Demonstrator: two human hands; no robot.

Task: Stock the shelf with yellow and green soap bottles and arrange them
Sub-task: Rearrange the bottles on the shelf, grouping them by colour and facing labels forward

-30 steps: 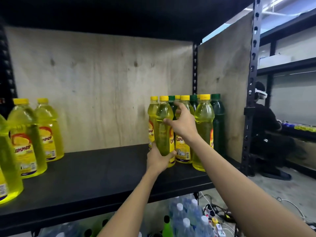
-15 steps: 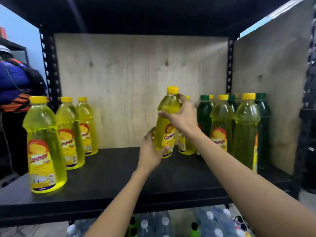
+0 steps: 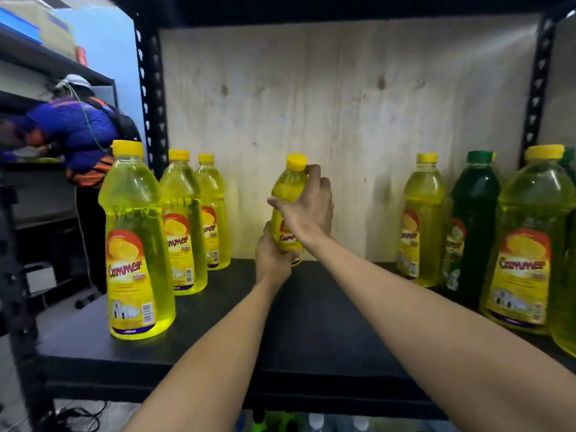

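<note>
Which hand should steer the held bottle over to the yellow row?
Left hand, probably: it grips the held bottle low, on the yellow row's side. Right hand only wraps the neck.

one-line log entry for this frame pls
hands: left hand low, right hand high, both on yellow bottle | bottle: upright, mid-shelf | left row: three yellow | right group: yellow and green bottle
</note>
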